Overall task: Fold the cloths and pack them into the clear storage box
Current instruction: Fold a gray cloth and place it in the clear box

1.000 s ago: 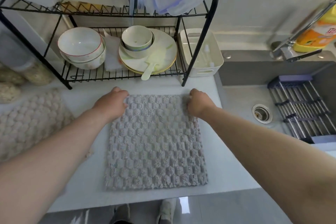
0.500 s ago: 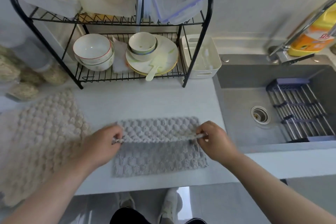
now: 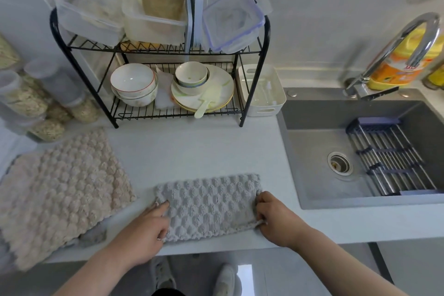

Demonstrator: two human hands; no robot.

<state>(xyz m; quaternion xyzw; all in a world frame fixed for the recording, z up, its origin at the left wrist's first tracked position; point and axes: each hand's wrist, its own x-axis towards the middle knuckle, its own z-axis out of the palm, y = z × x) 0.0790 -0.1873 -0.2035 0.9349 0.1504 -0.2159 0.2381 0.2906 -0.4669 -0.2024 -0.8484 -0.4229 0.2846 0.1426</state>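
Head camera, single view, looking down on a white kitchen counter. I record the grey waffle-weave cloth lying at the near edge of the counter, doubled over once into a wide band with its fold along the far side. My left hand has its fingers curled on the cloth's left edge and pinches the near-left corner; my right hand pinches the right edge at the near-right corner. Both grips are closed tight on fabric and hold nothing else. Progress, in my judgement: early. One fold is laid on this cloth and at least one more seems needed to bring it to box size. The beige cloth lies spread out, unfolded, to the left, with a scrap of darker grey fabric showing from under its near corner. Nothing has yet been packed. Several clear plastic containers sit on the top shelf of the black wire dish rack at the far side; which of them is the intended storage box I cannot tell. Writing: the yellow-orange bottle behind the tap at far right carries a label with red characters, too blurred and too hidden to read. No other legible marking found.
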